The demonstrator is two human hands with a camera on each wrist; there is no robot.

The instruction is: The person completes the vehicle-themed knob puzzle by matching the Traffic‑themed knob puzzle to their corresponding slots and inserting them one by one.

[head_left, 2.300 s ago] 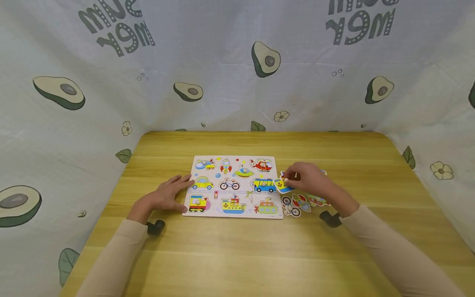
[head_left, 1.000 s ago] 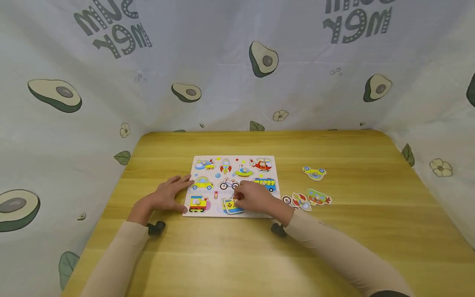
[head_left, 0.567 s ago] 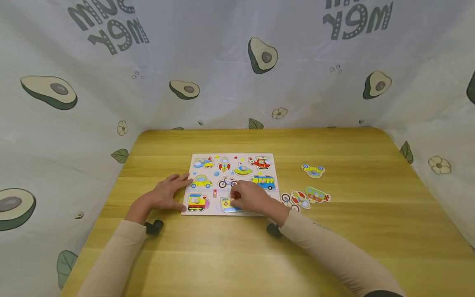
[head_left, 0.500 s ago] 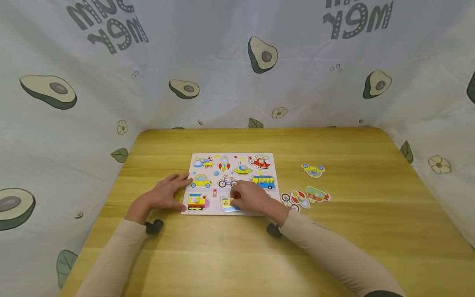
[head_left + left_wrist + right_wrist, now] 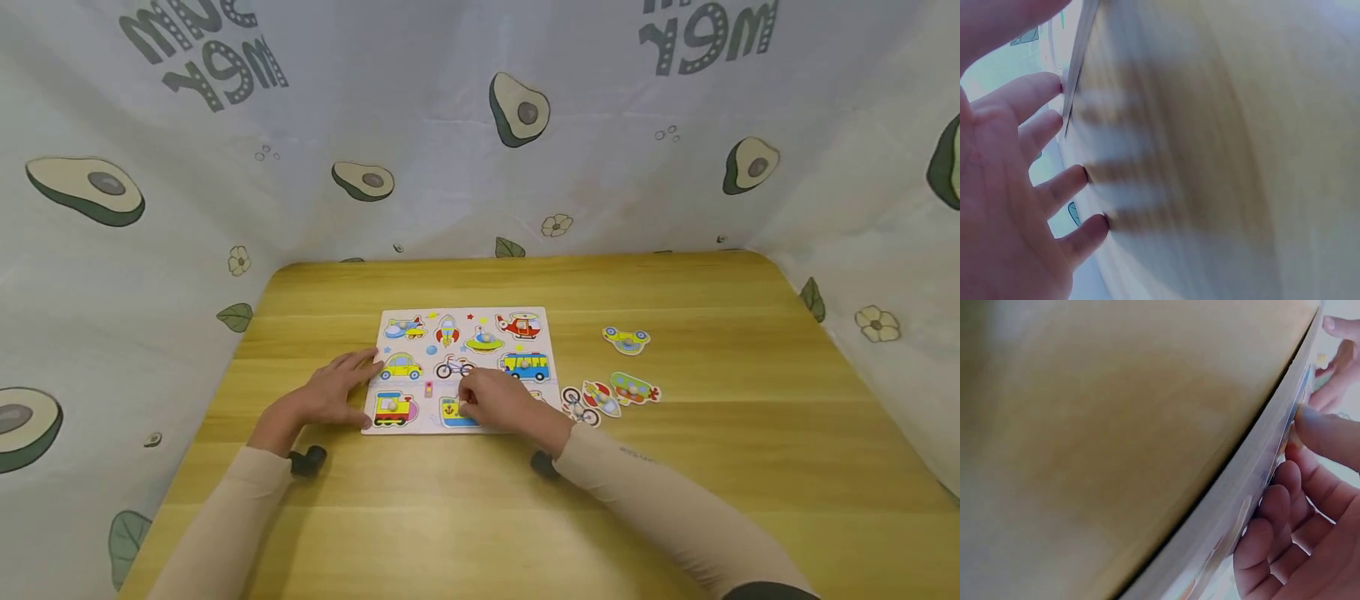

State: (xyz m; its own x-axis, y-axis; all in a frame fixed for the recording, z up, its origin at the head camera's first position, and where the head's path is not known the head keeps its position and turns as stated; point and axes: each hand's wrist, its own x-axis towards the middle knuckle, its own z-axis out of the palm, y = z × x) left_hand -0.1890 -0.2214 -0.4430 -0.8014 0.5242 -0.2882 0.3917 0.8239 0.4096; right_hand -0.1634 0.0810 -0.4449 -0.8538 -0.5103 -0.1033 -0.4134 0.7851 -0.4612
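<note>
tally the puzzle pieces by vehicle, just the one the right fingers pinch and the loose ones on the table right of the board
boat: 1
car: 1
bicycle: 1
rocket: 1
submarine: 1
total: 5

Right hand [image 5: 495, 398] hides a good chunk of the boat piece [image 5: 454, 411], so I can't tell if it's sitting flat. Same hand blocks most of the picture [image 5: 537, 394] in the board's [image 5: 487, 358] near right corner. Sleeve print [image 5: 636, 455] is way too tiny to read, lettering [image 5: 752, 33] gets chopped up top, and the table [image 5: 1222, 125] is blurry in both wrist views.
</note>
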